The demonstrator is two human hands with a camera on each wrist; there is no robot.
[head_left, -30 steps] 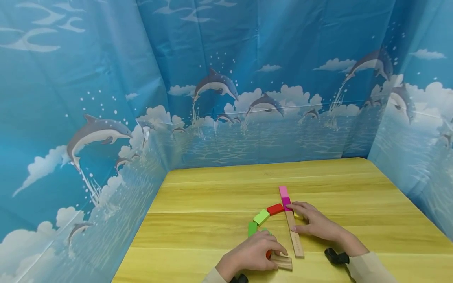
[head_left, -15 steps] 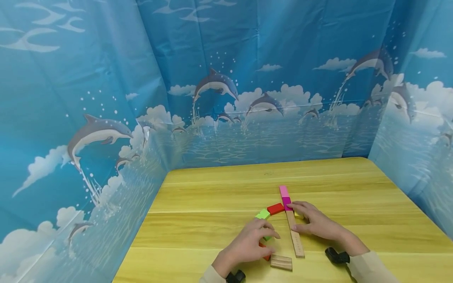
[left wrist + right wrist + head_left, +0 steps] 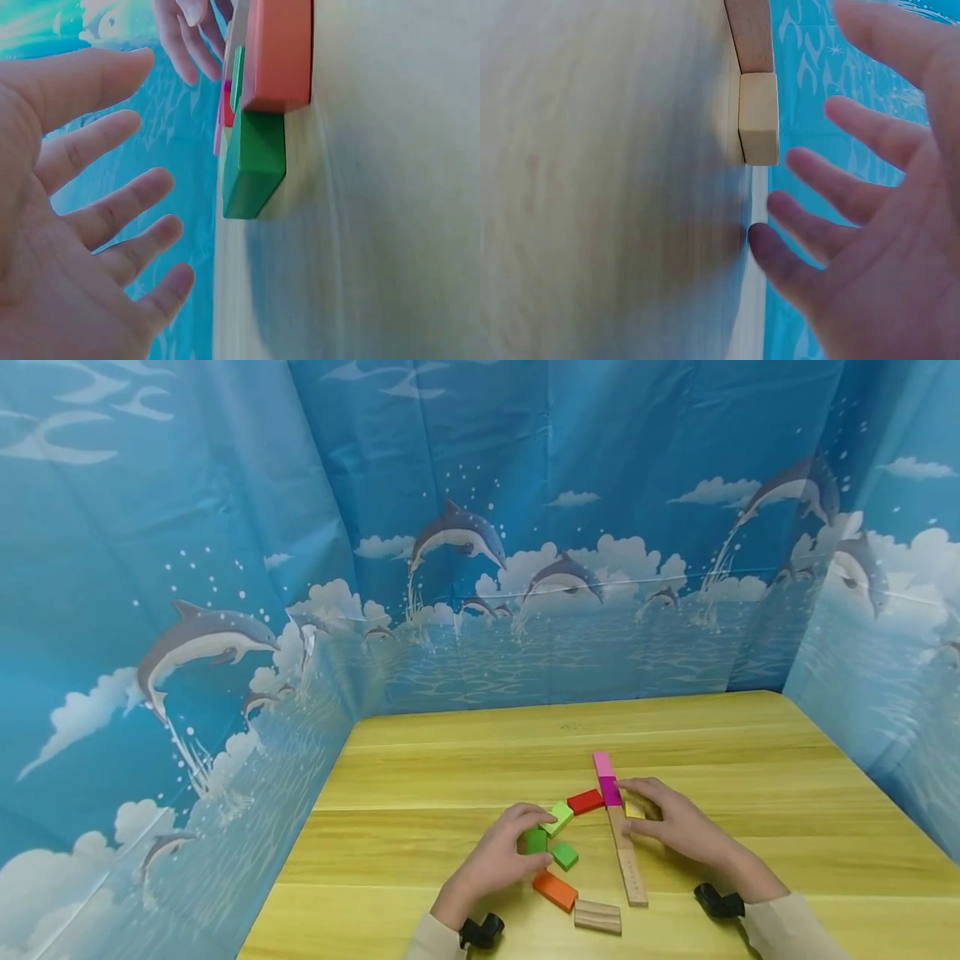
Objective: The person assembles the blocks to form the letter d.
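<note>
My left hand (image 3: 495,852) hovers with spread, relaxed fingers beside the green block (image 3: 537,841), its index fingertip overlapping the light green block (image 3: 557,819). Near its thumb lie a smaller green block (image 3: 565,856) and an orange block (image 3: 556,891). In the left wrist view the palm faces the orange block (image 3: 277,56), with nothing between the fingers. My right hand (image 3: 678,827) arches over a partly hidden yellow block (image 3: 634,810). Its fingertips are right at a straight row of pink (image 3: 603,764), magenta (image 3: 611,791) and wooden blocks (image 3: 632,877). A red block (image 3: 585,802) meets that row.
A striped wooden block (image 3: 597,917) lies by the lower end of the orange one. All of this is on a yellow wood-grain table (image 3: 435,777). A blue dolphin-print curtain (image 3: 465,660) hangs behind the table and along its sides.
My left hand has moved off the striped wooden block, up and left to the green blocks, uncovering the orange block. The right hand has stayed by the row, fingertips shifted slightly.
</note>
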